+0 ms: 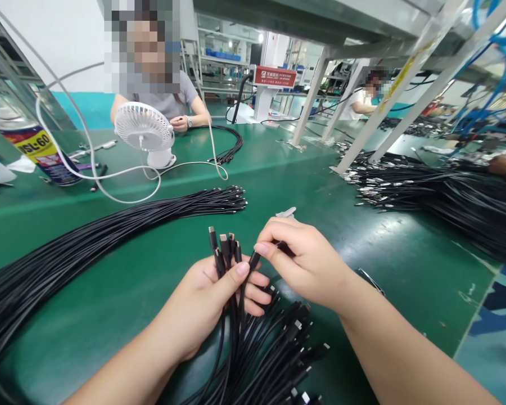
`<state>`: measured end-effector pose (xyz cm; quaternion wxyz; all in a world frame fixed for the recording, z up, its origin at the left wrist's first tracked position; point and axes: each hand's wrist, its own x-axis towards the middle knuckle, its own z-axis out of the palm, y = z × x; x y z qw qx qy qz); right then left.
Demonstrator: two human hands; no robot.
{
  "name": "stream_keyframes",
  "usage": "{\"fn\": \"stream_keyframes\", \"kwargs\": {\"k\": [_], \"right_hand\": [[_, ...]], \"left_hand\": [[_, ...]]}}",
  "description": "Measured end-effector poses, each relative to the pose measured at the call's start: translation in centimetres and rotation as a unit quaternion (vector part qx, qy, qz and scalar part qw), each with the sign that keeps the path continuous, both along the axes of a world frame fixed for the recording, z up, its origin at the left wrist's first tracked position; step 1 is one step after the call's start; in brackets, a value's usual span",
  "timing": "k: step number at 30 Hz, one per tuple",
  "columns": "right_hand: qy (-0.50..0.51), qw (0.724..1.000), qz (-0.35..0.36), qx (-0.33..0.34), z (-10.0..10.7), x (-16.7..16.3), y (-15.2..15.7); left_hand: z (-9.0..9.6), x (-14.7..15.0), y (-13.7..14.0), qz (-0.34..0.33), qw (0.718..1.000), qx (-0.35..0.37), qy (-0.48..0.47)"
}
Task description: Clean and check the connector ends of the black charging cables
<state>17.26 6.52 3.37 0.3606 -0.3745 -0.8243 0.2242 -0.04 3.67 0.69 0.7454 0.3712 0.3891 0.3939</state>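
Observation:
Several black USB cables (225,247) are gathered in my left hand (223,289), their metal-tipped plugs standing up above the thumb. My right hand (301,256) pinches the tip of one cable plug (254,260) at the left hand's thumb. Whether a small piece sits between those fingertips is hidden. Below both hands a loose bunch of black cables (278,343) lies on the green table (122,304), plugs pointing up and right. A small dark object (369,280) lies partly behind my right forearm.
A long cable bundle (122,230) curves along the left. More cables (425,185) are heaped at right by metal legs (362,129). Across the table sits a person (189,95) behind a white fan (145,126) with a trailing cord. A spray can (46,152) stands far left.

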Motion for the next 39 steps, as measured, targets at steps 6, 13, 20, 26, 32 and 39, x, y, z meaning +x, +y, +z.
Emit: {"fn": "stream_keyframes", "kwargs": {"k": [6, 13, 20, 26, 32, 39], "right_hand": [[0.086, 0.993, 0.002, -0.078, -1.3, -0.9, 0.3], [0.149, 0.966, 0.015, -0.213, -1.8, -1.5, 0.5], [0.175, 0.952, 0.012, -0.251, -1.7, -1.4, 0.8], [0.192, 0.952, 0.042, -0.233, -1.9, -1.3, 1.0], [0.141, 0.969, 0.009, -0.200, -0.5, -0.9, 0.5], [-0.011, 0.998, -0.062, -0.023, 0.5, -0.3, -1.3]], "left_hand": [[-0.1, -0.2, 0.0, -0.066, 0.994, 0.070, 0.044], [-0.1, -0.1, -0.2, -0.080, 0.990, 0.097, 0.062], [0.1, 0.2, 0.0, -0.002, 0.999, 0.024, 0.025], [0.4, 0.0, 0.4, 0.032, 0.999, 0.010, -0.009], [0.6, -0.1, 0.0, 0.069, 0.997, -0.016, -0.027], [0.4, 0.1, 0.2, 0.102, 0.994, -0.025, -0.032]]}}
